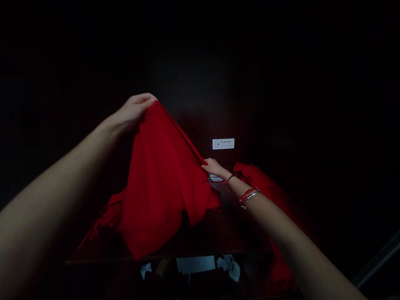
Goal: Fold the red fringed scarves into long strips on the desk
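Note:
A red cloth point(162, 166) hangs in folds between my two hands, above a dark tabletop. High on the left, my left hand point(139, 107) pinches its upper corner. Lower and further right, my right hand point(213, 166) grips the same cloth along its edge, so the edge runs taut and slanting between them. The cloth's lower part droops over the table's front. Bracelets circle my right wrist. Behind the cloth at the left lies more red fabric with a fringed or tasselled end point(114, 214); whether it belongs to the same piece I cannot tell.
More red fabric point(265, 183) lies at the right, partly behind my right forearm. A white socket panel point(223, 143) is on the dark back wall. Below the table edge point(103, 261) are crumpled white pieces point(146, 270) and a pale flat sheet point(196, 264). The surroundings are very dark.

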A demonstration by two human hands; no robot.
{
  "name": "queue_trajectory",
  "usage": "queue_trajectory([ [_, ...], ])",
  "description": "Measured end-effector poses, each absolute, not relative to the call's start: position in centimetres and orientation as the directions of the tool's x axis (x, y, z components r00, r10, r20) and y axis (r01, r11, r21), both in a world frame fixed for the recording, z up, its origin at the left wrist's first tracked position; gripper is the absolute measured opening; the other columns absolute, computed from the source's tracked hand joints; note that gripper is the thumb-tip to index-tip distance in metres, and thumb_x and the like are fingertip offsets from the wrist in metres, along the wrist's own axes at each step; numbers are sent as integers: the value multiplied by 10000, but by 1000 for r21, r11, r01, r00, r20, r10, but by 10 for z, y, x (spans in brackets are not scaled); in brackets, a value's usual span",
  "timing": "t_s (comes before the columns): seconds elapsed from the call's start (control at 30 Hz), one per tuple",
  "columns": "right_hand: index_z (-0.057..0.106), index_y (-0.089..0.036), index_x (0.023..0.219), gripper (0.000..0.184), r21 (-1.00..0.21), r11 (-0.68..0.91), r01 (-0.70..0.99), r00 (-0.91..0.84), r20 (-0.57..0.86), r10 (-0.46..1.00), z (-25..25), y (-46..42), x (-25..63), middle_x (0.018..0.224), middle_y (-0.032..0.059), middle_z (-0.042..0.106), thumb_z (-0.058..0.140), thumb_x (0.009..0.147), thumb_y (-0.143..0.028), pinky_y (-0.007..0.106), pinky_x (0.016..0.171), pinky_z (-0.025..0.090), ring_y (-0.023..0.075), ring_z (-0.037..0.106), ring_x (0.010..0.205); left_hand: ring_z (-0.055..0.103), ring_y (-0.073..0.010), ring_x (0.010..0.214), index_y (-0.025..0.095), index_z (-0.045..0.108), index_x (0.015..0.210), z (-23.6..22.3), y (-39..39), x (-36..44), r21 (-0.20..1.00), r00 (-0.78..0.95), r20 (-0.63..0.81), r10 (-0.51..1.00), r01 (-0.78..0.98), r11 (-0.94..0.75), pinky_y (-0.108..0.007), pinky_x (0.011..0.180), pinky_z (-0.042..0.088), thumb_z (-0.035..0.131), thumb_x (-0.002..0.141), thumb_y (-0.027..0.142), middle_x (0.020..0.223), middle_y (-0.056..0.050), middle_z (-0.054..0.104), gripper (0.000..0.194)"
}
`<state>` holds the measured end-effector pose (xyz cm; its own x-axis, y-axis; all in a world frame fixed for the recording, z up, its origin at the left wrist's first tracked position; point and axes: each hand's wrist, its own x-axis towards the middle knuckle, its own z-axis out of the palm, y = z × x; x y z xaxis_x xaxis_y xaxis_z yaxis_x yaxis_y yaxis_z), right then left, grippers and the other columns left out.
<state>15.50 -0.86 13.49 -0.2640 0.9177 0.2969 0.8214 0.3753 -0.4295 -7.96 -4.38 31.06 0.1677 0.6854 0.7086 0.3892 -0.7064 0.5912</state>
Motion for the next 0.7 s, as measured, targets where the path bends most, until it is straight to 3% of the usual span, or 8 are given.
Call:
queue_trajectory([
  [0.2,612,-141,877,249,-316,118,941,-37,254,967,138,-9,240,856,101,616,460,681,-170,213,628,384,195,557,802,516,-159,708,229,475,702,314,-15,-169,740,-392,673,627,360,-569,-380,725,439,475,686,250,601,24,442,26],
  [0.3,590,-124,933,301,-260,9,966,67,281,958,149,-15,272,897,120,599,479,662,-192,241,658,392,219,544,841,522,-215,850,253,472,750,295,13,-208,765,-453,642,619,432,-477,-435,756,409,453,679,344,730,12,515,117],
  [0.37,574,-135,967,323,-233,-20,972,90,296,951,153,-23,277,909,113,593,468,684,-250,246,660,399,215,545,835,502,-277,911,250,488,716,272,31,-207,706,-361,660,659,597,-380,-467,745,384,428,666,452,762,-19,543,216],
  [0.43,588,-138,931,307,-218,-23,976,90,302,949,151,-31,268,903,109,588,434,714,-291,241,658,406,204,550,814,473,-324,953,239,507,663,243,41,-176,559,-165,630,759,774,-296,-475,767,345,455,604,537,771,-63,571,309],
  [0.5,611,-127,850,267,-209,3,978,66,321,945,146,-38,249,919,116,571,418,721,-259,225,674,407,192,546,817,451,-358,977,210,536,737,211,36,-119,466,60,409,911,844,-265,-476,784,330,513,513,578,844,-110,579,431],
  [0.57,615,-118,802,222,-188,67,980,4,357,934,143,-45,226,961,118,545,435,696,-193,198,702,399,176,535,845,447,-347,992,158,529,904,181,19,-53,412,321,237,917,821,-394,-440,802,335,546,488,566,983,-155,547,583],
  [0.63,608,-113,802,206,-163,139,977,-70,372,926,147,-52,207,983,114,533,452,677,-163,184,707,395,165,531,858,449,-282,1011,148,462,1055,157,-2,6,396,557,235,796,693,-602,-354,820,350,565,519,527,1089,-138,503,664],
  [0.7,599,-106,831,216,-149,158,976,-98,348,933,157,-58,197,970,117,546,472,674,-182,193,678,402,168,541,840,493,-218,948,168,454,1057,142,-17,45,397,645,330,689,568,-721,-289,778,379,558,577,455,1055,-85,532,569],
])
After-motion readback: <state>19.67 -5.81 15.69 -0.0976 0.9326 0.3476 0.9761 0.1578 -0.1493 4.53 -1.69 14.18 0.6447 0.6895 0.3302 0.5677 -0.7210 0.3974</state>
